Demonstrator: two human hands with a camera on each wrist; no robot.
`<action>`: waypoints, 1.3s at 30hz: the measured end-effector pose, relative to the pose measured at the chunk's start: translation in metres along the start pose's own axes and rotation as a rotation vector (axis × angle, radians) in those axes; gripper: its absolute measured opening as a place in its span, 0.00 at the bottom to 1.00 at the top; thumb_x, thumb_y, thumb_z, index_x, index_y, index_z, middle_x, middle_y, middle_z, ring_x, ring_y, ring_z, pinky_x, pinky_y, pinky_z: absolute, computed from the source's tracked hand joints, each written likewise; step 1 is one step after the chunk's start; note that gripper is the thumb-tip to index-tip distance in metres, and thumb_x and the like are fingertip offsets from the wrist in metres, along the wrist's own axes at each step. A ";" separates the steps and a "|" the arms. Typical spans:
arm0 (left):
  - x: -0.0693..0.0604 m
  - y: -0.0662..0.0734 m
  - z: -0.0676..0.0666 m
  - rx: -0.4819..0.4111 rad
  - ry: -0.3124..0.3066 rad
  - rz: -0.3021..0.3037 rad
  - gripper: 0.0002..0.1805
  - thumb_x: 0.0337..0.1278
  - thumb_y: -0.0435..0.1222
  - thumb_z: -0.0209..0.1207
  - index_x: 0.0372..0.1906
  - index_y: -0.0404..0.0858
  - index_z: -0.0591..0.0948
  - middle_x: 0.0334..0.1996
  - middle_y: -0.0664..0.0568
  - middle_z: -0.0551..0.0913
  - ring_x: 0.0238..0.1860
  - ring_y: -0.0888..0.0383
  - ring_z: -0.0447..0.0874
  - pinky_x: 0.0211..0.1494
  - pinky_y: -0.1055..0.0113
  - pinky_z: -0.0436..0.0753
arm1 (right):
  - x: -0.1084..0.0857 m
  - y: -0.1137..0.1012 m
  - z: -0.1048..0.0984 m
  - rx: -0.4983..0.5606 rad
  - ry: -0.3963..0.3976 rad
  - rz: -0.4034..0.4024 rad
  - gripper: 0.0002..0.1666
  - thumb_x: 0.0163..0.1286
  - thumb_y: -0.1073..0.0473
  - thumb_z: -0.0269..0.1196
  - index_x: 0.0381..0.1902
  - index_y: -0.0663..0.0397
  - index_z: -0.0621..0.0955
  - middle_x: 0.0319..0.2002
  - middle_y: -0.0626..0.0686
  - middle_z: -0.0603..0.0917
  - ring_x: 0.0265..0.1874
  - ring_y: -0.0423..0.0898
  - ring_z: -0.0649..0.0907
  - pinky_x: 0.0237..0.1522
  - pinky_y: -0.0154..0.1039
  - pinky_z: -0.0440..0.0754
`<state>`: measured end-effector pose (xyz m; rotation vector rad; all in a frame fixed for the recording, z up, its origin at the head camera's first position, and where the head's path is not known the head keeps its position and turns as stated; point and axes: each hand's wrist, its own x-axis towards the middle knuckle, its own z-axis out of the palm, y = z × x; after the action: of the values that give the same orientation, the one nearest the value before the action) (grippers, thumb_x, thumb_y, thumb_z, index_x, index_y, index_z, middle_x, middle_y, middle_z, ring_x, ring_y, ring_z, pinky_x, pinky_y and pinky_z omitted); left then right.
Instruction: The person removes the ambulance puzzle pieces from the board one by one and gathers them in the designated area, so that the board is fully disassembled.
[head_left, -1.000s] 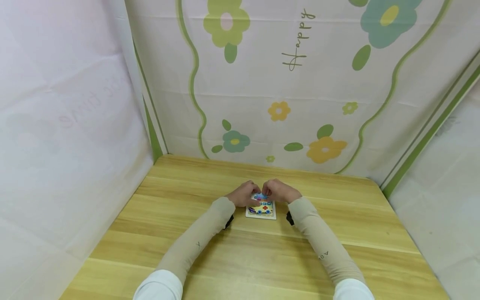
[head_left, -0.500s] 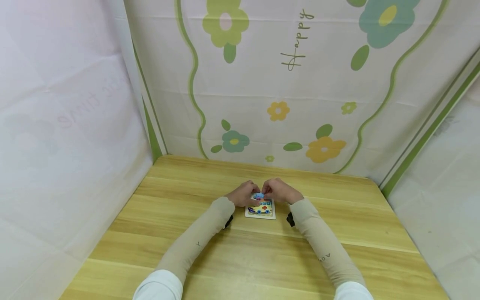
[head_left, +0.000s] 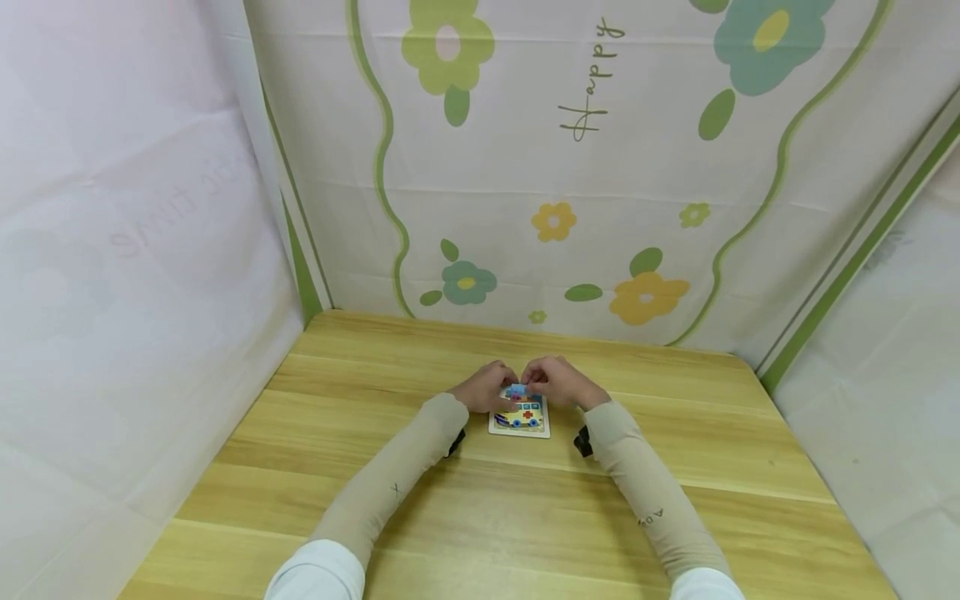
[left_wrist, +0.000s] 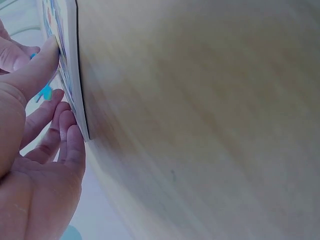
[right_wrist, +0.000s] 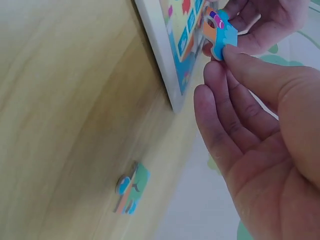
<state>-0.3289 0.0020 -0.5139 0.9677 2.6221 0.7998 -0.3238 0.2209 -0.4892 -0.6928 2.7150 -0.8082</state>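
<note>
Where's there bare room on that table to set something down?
Bare table: between left sleeve and right sleeve, nearer than the puzzle board; also left of the left sleeve and right of the right. Crowded: around the board, with left hand gripping it, right hand pinching a blue piece, and a loose piece nearby.

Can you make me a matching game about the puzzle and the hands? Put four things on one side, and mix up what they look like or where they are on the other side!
Things:
1. puzzle board
2. blue, orange and purple piece
3. mostly green piece
4. left hand

Matches:
A. lies on the table, apart from the board
B. has its thumb on the board
C. white around the edge
D. pinched by the right hand

Right pairs: 1-C, 2-D, 3-A, 4-B
</note>
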 end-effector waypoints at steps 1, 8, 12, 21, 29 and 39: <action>0.000 0.000 0.000 0.008 0.002 0.002 0.25 0.66 0.43 0.72 0.61 0.33 0.82 0.54 0.46 0.79 0.53 0.55 0.78 0.62 0.61 0.81 | -0.001 0.001 -0.001 0.002 0.005 0.002 0.04 0.77 0.64 0.66 0.43 0.51 0.88 0.40 0.48 0.89 0.40 0.41 0.86 0.49 0.42 0.87; -0.001 0.000 0.001 0.033 0.010 0.015 0.25 0.67 0.41 0.71 0.61 0.32 0.81 0.55 0.45 0.79 0.53 0.55 0.78 0.63 0.61 0.81 | -0.012 0.007 -0.010 0.030 0.017 0.013 0.04 0.78 0.62 0.65 0.43 0.51 0.87 0.39 0.48 0.88 0.40 0.42 0.85 0.46 0.40 0.86; -0.001 0.001 0.001 0.002 0.004 0.002 0.25 0.66 0.42 0.72 0.62 0.34 0.81 0.56 0.46 0.79 0.56 0.53 0.78 0.66 0.59 0.80 | -0.026 0.014 -0.019 0.047 0.023 0.028 0.04 0.78 0.63 0.65 0.44 0.54 0.87 0.39 0.51 0.88 0.38 0.43 0.84 0.44 0.40 0.84; -0.001 0.000 0.002 0.010 -0.002 -0.020 0.26 0.66 0.42 0.72 0.63 0.35 0.81 0.56 0.47 0.79 0.56 0.54 0.78 0.67 0.59 0.80 | -0.067 0.046 -0.044 -0.003 0.059 0.052 0.03 0.77 0.64 0.65 0.42 0.56 0.86 0.38 0.51 0.87 0.38 0.43 0.83 0.42 0.37 0.82; -0.001 -0.001 0.003 0.009 0.001 -0.032 0.26 0.66 0.42 0.72 0.63 0.35 0.81 0.56 0.48 0.79 0.55 0.55 0.78 0.66 0.60 0.80 | -0.101 0.074 -0.060 0.010 0.106 0.108 0.03 0.77 0.64 0.65 0.43 0.56 0.86 0.40 0.54 0.87 0.39 0.46 0.82 0.41 0.37 0.81; 0.002 -0.001 0.003 0.010 0.001 -0.034 0.26 0.66 0.43 0.72 0.63 0.36 0.81 0.56 0.48 0.79 0.56 0.55 0.78 0.67 0.60 0.80 | -0.109 0.105 -0.055 0.043 0.126 0.134 0.04 0.77 0.65 0.65 0.44 0.56 0.87 0.40 0.53 0.88 0.39 0.44 0.82 0.42 0.34 0.82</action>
<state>-0.3291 0.0042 -0.5171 0.9231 2.6388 0.7799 -0.2874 0.3779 -0.4951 -0.4603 2.8103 -0.9024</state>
